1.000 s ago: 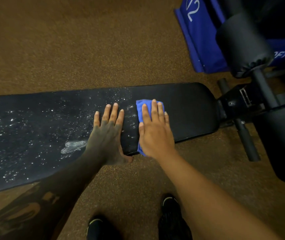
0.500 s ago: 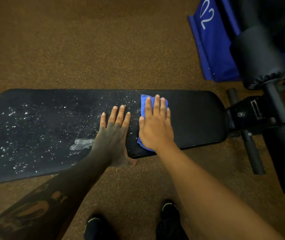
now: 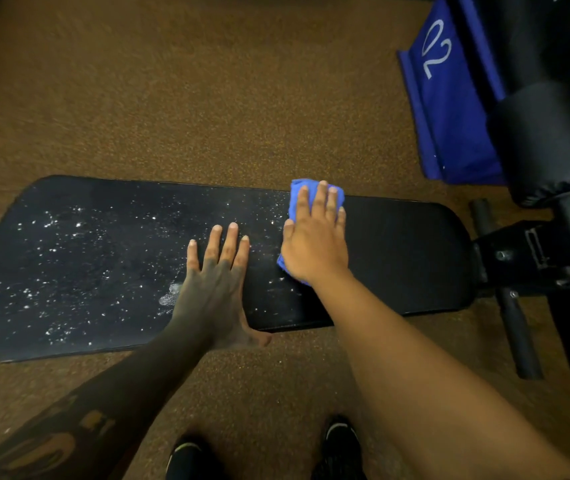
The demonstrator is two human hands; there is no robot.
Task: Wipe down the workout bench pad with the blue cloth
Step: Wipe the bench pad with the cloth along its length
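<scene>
Right hand (image 3: 314, 244) flat, palm down on the blue cloth (image 3: 298, 192), fingers together and extended, pressing it onto the bench pad (image 3: 404, 258). Cloth sits under the palm; folded edge pokes out past the fingertips at the pad's far edge, and a corner shows below the heel of the hand.

Left hand (image 3: 219, 282) flat on the pad just beside the right, fingers slightly spread, holding nothing; thumb hangs over the near edge.

Pad surface on the far side of the left hand from the cloth: covered in white specks (image 3: 54, 244), plus a smear (image 3: 169, 297) touching the outer side of that hand. Pad to the right of the right-hand fingers looks clean black.

No containers in view. Blue mat (image 3: 449, 109) marked "02" on the floor beyond the fingertips, well apart, next to black foam rollers (image 3: 546, 143). Shoes (image 3: 340, 441) at bottom.
</scene>
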